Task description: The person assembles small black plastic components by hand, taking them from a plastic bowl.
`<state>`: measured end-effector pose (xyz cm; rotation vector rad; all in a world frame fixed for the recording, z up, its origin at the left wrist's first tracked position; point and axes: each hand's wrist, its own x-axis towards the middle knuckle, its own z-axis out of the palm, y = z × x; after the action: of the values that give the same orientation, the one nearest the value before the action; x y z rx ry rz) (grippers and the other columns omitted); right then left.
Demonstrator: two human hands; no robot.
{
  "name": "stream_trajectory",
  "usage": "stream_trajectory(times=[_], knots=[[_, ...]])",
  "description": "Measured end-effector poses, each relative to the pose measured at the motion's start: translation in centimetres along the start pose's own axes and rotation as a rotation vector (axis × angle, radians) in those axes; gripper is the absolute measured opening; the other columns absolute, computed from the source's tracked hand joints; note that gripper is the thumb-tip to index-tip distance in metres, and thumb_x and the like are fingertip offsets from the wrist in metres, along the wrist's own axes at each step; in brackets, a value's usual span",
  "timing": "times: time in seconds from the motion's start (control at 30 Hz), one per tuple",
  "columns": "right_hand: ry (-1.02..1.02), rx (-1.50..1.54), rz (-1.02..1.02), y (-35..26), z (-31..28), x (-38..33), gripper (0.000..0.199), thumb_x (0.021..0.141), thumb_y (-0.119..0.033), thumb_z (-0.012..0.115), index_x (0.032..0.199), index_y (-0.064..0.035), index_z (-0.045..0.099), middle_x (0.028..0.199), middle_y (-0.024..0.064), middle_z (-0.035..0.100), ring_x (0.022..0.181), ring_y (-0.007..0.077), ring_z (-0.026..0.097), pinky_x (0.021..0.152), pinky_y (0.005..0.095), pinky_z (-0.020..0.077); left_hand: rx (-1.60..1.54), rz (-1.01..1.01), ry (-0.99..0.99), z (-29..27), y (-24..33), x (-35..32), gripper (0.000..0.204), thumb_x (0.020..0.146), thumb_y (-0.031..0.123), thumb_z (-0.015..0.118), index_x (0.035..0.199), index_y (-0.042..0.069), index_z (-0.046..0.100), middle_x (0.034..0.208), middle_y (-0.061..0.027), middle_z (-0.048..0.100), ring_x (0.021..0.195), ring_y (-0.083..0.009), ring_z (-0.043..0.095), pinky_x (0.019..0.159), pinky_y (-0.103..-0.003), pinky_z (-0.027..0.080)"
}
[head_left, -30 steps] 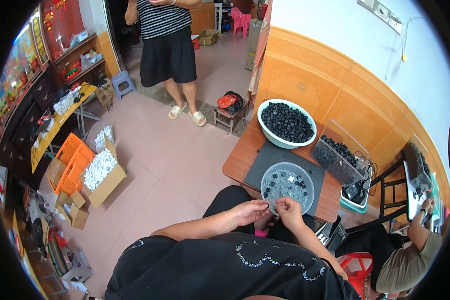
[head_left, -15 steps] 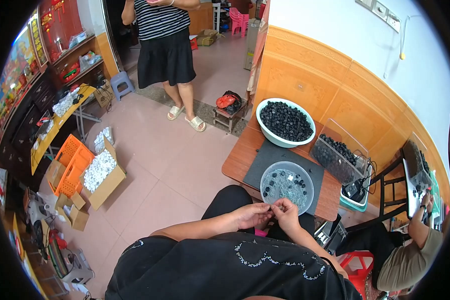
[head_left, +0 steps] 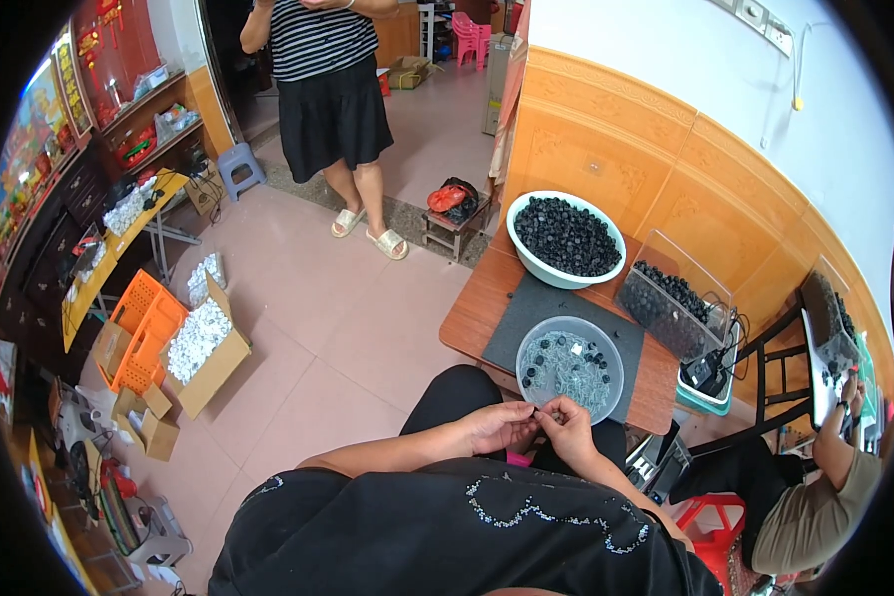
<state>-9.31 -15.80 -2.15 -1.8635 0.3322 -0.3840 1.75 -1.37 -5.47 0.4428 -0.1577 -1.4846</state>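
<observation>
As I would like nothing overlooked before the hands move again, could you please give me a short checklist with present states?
1. Left hand pinching the small dark piece: ok.
2. Right hand close to that piece: ok; whether its fingers grip it too: cannot tell.
3. Piece sound and undamaged: cannot tell, too small and partly covered.
4. Grey basin upright, with black pieces among clear bits: ok.
5. Grey basin fully supported by the table: cannot tell; it hides the near edge beneath it.
6. Pale basin of black pieces upright, farther back: ok.
</observation>
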Motion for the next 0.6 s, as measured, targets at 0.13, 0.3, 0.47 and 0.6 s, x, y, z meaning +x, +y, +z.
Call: stream_trajectory(times=[0.13,0.3,0.47,0.6], knots=[[-0.012,-0.017,-0.008,-0.4,0.0,0.0,0.008,0.081,-0.002,0.067,0.078,-0.0037,0.059,0.068,-0.0027,0.058,0.061,0.0030,0.052,0.053,0.0185,0.0410,0.020,0.015,0.060,0.4,0.2,-0.1,0.020,0.092,0.022,0.056,0.105,0.007,0.057,0.093,-0.0009,0.062,0.084,-0.0090,0.059,0.080,-0.022,0.048],[-0.016,-0.082,-0.020,-0.8,0.1,-0.3,0.008,0.080,-0.003,0.068,0.078,-0.0039,0.060,0.068,-0.0022,0.058,0.060,0.0035,0.052,0.053,0.0189,0.0417,0.016,0.034,0.086,0.9,0.2,-0.5,0.021,0.092,0.022,0.056,0.104,0.006,0.057,0.094,-0.0015,0.062,0.084,-0.0095,0.059,0.081,-0.023,0.048],[0.006,-0.135,-0.014,-2.1,-0.1,-1.0,0.007,0.080,-0.004,0.067,0.077,-0.0033,0.060,0.067,-0.0020,0.058,0.059,0.0041,0.052,0.053,0.0199,0.0424,0.010,0.017,0.097,1.3,-0.4,-0.8,0.019,0.092,0.022,0.056,0.103,0.006,0.058,0.093,-0.0018,0.063,0.084,-0.0099,0.059,0.080,-0.024,0.049],[0.076,-0.152,-0.013,-2.0,-1.7,-0.6,0.004,0.078,-0.004,0.063,0.079,-0.0017,0.059,0.073,0.0068,0.060,0.069,0.0142,0.057,0.062,0.0277,0.0451,0.017,0.009,0.011,1.8,-0.2,-0.3,0.018,0.090,0.021,0.057,0.101,0.006,0.057,0.089,-0.0010,0.062,0.083,-0.0110,0.059,0.078,-0.026,0.049]])
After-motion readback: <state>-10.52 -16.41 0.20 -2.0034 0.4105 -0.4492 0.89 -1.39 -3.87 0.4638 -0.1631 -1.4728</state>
